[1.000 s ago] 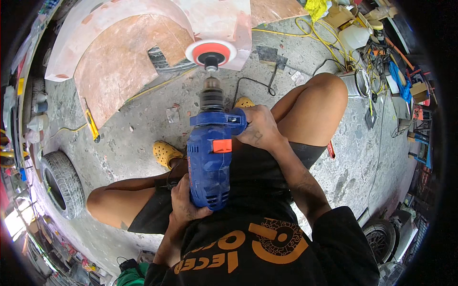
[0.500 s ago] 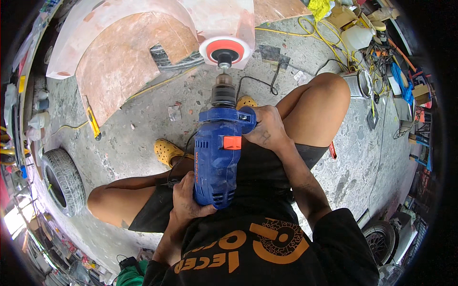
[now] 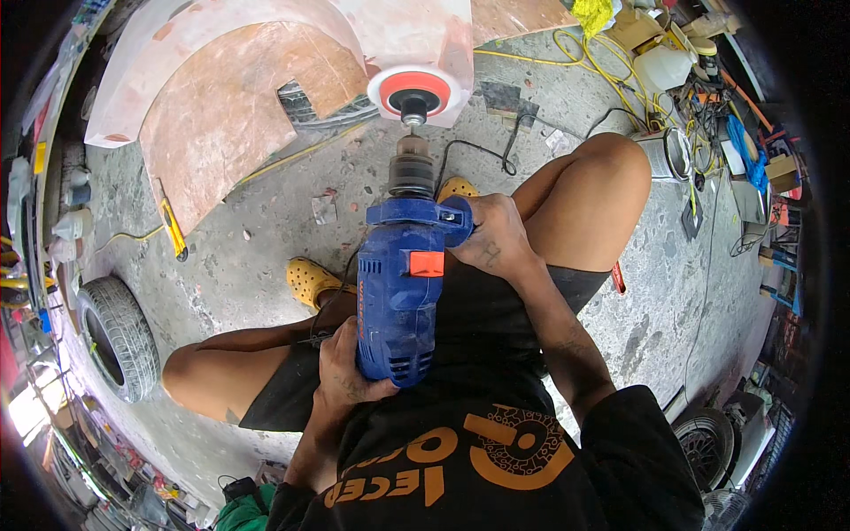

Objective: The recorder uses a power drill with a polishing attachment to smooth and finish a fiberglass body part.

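Both my hands hold a blue power drill [image 3: 398, 292] with an orange-red switch, pointing away from my body. My left hand [image 3: 345, 367] is wrapped round its rear; the grip underneath is mostly hidden. Out at the right, my right hand [image 3: 491, 232] is closed round the side handle by the drill's collar. In the chuck [image 3: 412, 164] sits a shaft with a round sanding pad [image 3: 423, 87], red with a white rim. The pad lies against the lower edge of a curved, pinkish-white panel [image 3: 416, 35], seemingly touching it.
A brown board [image 3: 221, 115] with a square cut-out joins the panel. On the concrete floor [image 3: 230, 292] lie a yellow cutter knife [image 3: 173, 232], a tyre [image 3: 115, 336] and scraps of sandpaper [image 3: 502, 99]. A metal can [image 3: 664, 157], yellow cable [image 3: 611, 80] and clutter line the right side. A black cord trails beyond my feet.
The drill and its pad have shifted very slightly to the left. Both hands keep their grip, and the panel has not visibly moved.
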The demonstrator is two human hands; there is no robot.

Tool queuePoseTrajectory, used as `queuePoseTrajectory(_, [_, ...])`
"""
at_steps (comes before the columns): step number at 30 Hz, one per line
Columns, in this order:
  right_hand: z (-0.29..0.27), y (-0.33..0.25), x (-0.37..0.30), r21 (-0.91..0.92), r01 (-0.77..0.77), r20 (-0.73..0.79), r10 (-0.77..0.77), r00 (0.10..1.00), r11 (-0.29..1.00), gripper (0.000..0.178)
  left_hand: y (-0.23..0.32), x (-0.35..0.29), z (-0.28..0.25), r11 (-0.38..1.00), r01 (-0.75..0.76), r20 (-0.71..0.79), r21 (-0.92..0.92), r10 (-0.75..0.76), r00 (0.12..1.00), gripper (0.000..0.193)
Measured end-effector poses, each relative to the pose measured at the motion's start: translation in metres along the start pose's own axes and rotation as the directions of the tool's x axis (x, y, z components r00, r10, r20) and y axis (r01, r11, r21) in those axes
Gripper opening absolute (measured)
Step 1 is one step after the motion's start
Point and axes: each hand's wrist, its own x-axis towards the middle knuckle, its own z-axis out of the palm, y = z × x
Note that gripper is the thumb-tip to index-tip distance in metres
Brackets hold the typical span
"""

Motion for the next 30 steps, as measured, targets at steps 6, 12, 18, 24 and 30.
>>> queuePoseTrajectory(6, [0.0013, 0.0005, 0.0023, -0.036, 0.020, 0.011, -0.019, 1.000, 0.999, 0.015, -0.0062, -0.0027, 0.0007, 1.000, 0.004, -0.008, -0.014, -0.004, 1.000, 0.092])
queuePoseTrajectory(12, [-0.0052, -0.0093, 0.0028, -0.028, 0.004, -0.028, -0.004, 1.000, 1.000, 0.014, -0.0008, 0.0012, 0.0005, 1.000, -0.019, 0.000, 0.007, 0.019, 1.000, 0.093])
queuePoseTrajectory(18, [-0.0025, -0.0050, 0.0001, 0.009, -0.033, -0.012, 0.033, 0.999, 0.999, 0.014, -0.0018, 0.0013, 0.0014, 0.999, -0.035, -0.001, -0.011, 0.035, 0.999, 0.092])
queuePoseTrajectory(24, [-0.0037, -0.0012, -0.0011, 0.010, -0.002, 0.000, 0.002, 1.000, 1.000, 0.014, -0.0011, 0.0025, 0.0004, 0.998, -0.054, 0.003, -0.024, 0.054, 0.999, 0.090])
queuePoseTrajectory(30, [-0.0009, -0.0022, 0.0007, 0.013, 0.004, -0.023, -0.003, 1.000, 1.000, 0.015, -0.0020, 0.0021, 0.0010, 0.998, -0.053, 0.006, -0.018, 0.053, 0.999, 0.089])
